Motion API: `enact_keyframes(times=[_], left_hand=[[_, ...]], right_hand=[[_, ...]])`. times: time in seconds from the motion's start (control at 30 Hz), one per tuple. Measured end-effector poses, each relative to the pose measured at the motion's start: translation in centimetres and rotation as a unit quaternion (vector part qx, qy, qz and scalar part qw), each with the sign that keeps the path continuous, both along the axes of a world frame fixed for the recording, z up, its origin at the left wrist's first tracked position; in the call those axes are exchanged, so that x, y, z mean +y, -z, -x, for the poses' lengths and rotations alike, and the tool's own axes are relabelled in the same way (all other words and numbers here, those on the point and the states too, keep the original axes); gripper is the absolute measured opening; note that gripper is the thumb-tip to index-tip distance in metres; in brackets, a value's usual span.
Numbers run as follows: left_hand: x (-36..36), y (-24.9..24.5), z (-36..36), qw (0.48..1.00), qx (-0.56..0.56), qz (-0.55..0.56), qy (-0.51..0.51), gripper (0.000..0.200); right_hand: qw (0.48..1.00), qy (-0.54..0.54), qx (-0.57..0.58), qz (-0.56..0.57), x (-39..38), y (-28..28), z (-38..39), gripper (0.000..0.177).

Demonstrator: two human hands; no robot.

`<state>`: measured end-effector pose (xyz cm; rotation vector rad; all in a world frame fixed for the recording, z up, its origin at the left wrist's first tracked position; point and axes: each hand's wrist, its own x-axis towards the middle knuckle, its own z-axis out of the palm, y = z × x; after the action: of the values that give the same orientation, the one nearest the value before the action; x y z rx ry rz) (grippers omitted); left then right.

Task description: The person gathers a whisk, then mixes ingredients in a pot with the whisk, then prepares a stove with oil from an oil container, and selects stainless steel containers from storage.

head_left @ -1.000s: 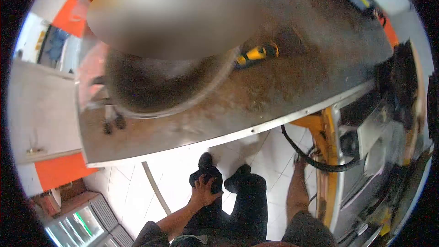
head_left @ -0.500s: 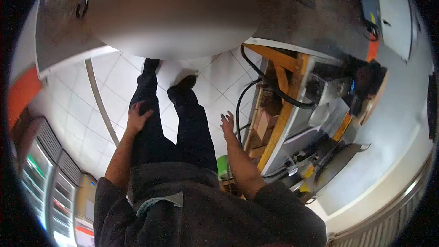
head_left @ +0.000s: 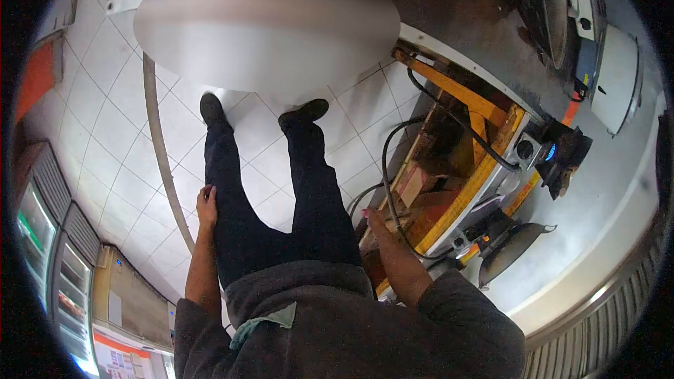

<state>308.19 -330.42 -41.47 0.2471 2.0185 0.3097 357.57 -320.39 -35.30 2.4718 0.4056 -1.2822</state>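
Observation:
My left hand (head_left: 206, 205) hangs beside the left thigh of my dark trousers (head_left: 235, 217). It holds nothing, its fingers loosely bent and close to the cloth. On the other side my right forearm (head_left: 401, 260) reaches down near the wooden-framed stand (head_left: 484, 189). Of my right hand (head_left: 368, 215) only a small part shows at the end of that arm, with the fingers hidden. A black hose (head_left: 385, 161) loops down right by it. A light green cloth (head_left: 270, 323) is tucked at the waist of my dark top.
A wok (head_left: 509, 249) and a burner with a blue flame (head_left: 551, 152) are on the right. A dark worktop (head_left: 435, 7) runs across the top. Glass-door fridges (head_left: 74, 288) stand at lower left. A pale hose (head_left: 158, 140) crosses the tiled floor (head_left: 105, 119).
The view has shifted, showing more floor and both shoes. My left hand's spread fingers have drawn in beside the thigh. My right hand has turned, hiding its previously spread fingers.

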Motion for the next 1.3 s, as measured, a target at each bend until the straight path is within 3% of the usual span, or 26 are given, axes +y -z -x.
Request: enact_keyframes(times=[0.03, 0.1, 0.2, 0.23, 0.27, 0.4, 0.47, 0.53, 0.57, 0.6, 0.63, 0.67, 0.7, 0.73, 0.87, 0.93, 1.0, 1.07, 1.17, 1.2, 1.23, 1.3], left_hand=[[-0.3, -0.2, 1.1, 1.000, -0.005, -0.002, -0.001, 0.039], [-0.7, -1.7, 3.7, 0.992, -0.077, 0.004, -0.100, 0.040], [-4.1, -1.5, 6.4, 0.983, -0.138, -0.021, -0.115, 0.041], [-3.4, -2.9, 7.6, 0.985, -0.148, 0.020, -0.089, 0.041], [-5.9, -1.4, 8.4, 0.984, -0.157, -0.038, -0.079, 0.043], [-10.9, -0.2, 11.0, 0.970, -0.176, 0.070, -0.150, 0.042], [-11.3, -1.5, 12.3, 0.965, -0.171, 0.072, -0.184, 0.040], [-12.8, -1.9, 13.3, 0.967, -0.168, 0.046, -0.188, 0.041], [-13.7, -1.7, 13.9, 0.973, -0.165, 0.055, -0.150, 0.043], [-16.3, 0.6, 13.5, 0.988, -0.099, -0.006, -0.117, 0.045], [-17.9, 2.3, 13.2, 0.982, -0.094, -0.001, -0.166, 0.046], [-13.8, -1.6, 14.3, 0.979, -0.103, -0.013, -0.176, 0.043], [-15.1, 0.3, 14.6, 0.972, -0.130, -0.028, -0.192, 0.035], [-13.2, -0.6, 15.6, 0.968, -0.155, -0.015, -0.198, 0.028], [-6.7, 0.6, 18.6, 0.982, -0.094, -0.027, -0.161, 0.033], [-2.3, 1.9, 20.9, 0.982, -0.100, -0.039, -0.157, 0.039], [3.5, 1.0, 23.0, 0.977, -0.118, -0.024, -0.175, 0.041], [8.6, 0.1, 24.6, 0.984, -0.115, -0.051, -0.123, 0.042], [15.9, -1.9, 26.2, 0.978, -0.126, -0.118, -0.119, 0.036], [18.4, -2.6, 26.5, 0.982, -0.114, -0.095, -0.115, 0.032], [19.7, -2.0, 26.9, 0.979, -0.114, -0.141, -0.092, 0.031], [21.9, -1.0, 27.0, 0.968, -0.153, -0.111, -0.163, 0.035]], right_hand=[[1.000, -0.012, -0.005, 0.001, -0.1, -0.2, 1.3, 0.045], [0.999, -0.037, -0.011, 0.003, -0.6, -0.6, 4.2, 0.044], [0.997, -0.072, -0.025, 0.007, -0.9, -1.2, 8.4, 0.043], [0.996, -0.089, -0.025, 0.008, -0.8, -1.4, 9.8, 0.042], [0.994, -0.110, -0.019, 0.006, -0.8, -1.4, 11.0, 0.042], [0.975, -0.222, 0.008, 0.012, 0.9, -2.3, 15.6, 0.041], [0.962, -0.271, 0.018, 0.017, 2.1, -3.7, 17.8, 0.042], [0.959, -0.272, -0.071, 0.045, 3.9, -4.7, 20.2, 0.045], [0.933, -0.356, -0.044, -0.024, 4.3, -5.2, 20.8, 0.045], [0.892, -0.439, -0.024, -0.101, 4.4, -5.6, 20.4, 0.046], [0.878, -0.437, -0.081, -0.180, 4.8, -5.5, 21.7, 0.036], [0.826, -0.499, -0.012, -0.261, 5.0, -4.9, 20.1, 0.020], [0.828, -0.447, -0.010, -0.339, 6.7, -7.2, 24.1, 0.035], [0.860, -0.389, 0.083, -0.320, 8.5, -9.1, 26.2, 0.044], [0.815, -0.388, 0.162, -0.400, 14.9, -14.1, 34.1, 0.035], [0.820, -0.298, 0.221, -0.436, 18.5, -16.8, 37.3, 0.034], [0.776, -0.285, 0.248, -0.505, 22.5, -20.4, 40.7, 0.024], [0.716, -0.309, 0.222, -0.586, 27.0, -23.3, 42.4, 0.015], [0.578, -0.336, 0.163, -0.726, 37.1, -27.9, 44.6, 0.011], [0.511, -0.373, 0.081, -0.770, 41.3, -30.2, 45.4, 0.010], [0.514, -0.358, 0.062, -0.778, 45.2, -32.0, 46.2, 0.013], [0.518, -0.330, 0.043, -0.788, 53.8, -33.4, 47.2, 0.025]])
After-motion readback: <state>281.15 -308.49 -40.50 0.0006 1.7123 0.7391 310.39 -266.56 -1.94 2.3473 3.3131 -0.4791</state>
